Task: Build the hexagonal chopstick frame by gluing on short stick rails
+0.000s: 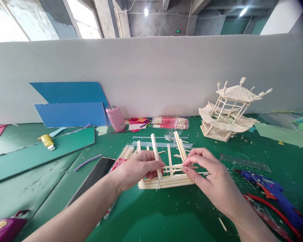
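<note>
A small frame of pale wooden sticks stands at the middle of the green table, with several upright posts rising from its stacked base. My left hand is closed around a front post, fingers wrapped behind it. Between the thumb and fingers of my right hand is a thin wooden stick, lying level across the posts; its left end reaches my left fingertips. A slanting pair of posts rises just behind my right fingers. The fingers partly hide where the stick meets the frame.
A finished stick pavilion stands back right. A blue glue gun and red-handled pliers lie at right. Packs of sticks, a pink canister, a dark phone and a yellow cutter lie around the frame.
</note>
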Tool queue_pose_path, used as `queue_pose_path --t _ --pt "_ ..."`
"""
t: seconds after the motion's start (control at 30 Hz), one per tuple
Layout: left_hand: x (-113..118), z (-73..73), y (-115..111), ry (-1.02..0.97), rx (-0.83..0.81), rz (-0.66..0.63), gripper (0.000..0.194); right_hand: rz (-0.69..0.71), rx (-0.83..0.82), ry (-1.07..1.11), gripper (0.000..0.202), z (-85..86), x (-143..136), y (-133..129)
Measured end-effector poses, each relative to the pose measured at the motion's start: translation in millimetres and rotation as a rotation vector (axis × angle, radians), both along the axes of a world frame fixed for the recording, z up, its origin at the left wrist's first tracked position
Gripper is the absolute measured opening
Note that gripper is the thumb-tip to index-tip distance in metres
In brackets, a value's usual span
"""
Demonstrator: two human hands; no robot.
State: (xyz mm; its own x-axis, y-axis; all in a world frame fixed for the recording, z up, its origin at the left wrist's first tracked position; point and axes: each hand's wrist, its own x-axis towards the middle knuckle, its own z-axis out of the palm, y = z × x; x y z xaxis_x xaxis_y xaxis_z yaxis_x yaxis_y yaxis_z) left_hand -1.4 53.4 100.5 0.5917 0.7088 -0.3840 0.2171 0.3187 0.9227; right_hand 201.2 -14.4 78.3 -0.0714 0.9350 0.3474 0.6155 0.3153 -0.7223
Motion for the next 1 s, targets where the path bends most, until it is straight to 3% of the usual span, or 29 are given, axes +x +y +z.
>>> queue_pose_path --t 0.2,0.33,0.6,0.7,0.77,0.83,1.0 --pt "4 3.6 1 -0.010 0.006 -0.022 0.016 0.118 0.122 -0.378 0.013 20.1 5 2" --pt "4 6.6 3 0.003 0.026 -0.036 0.016 0.168 0.072 -0.396 0.017 24.9 5 2" --pt "3 7.4 4 0.094 0.108 0.012 0.021 0.127 0.200 -0.391 0.013 17.4 -4 7" --pt "4 8.4 -8 0.167 0.240 0.093 0.031 0.126 0.208 -0.363 0.014 17.3 -7 10" --pt "4 5.9 -19 0.243 0.434 0.201 0.036 0.120 0.215 -0.345 0.015 17.3 -8 11" --pt "4 0.0 -30 0.234 0.593 0.288 0.028 0.117 0.217 -0.337 0.015 17.2 -8 12" --pt "4 -17.7 -44 0.280 0.724 0.240 0.029 0.117 0.188 -0.353 0.016 18.6 -5 11"
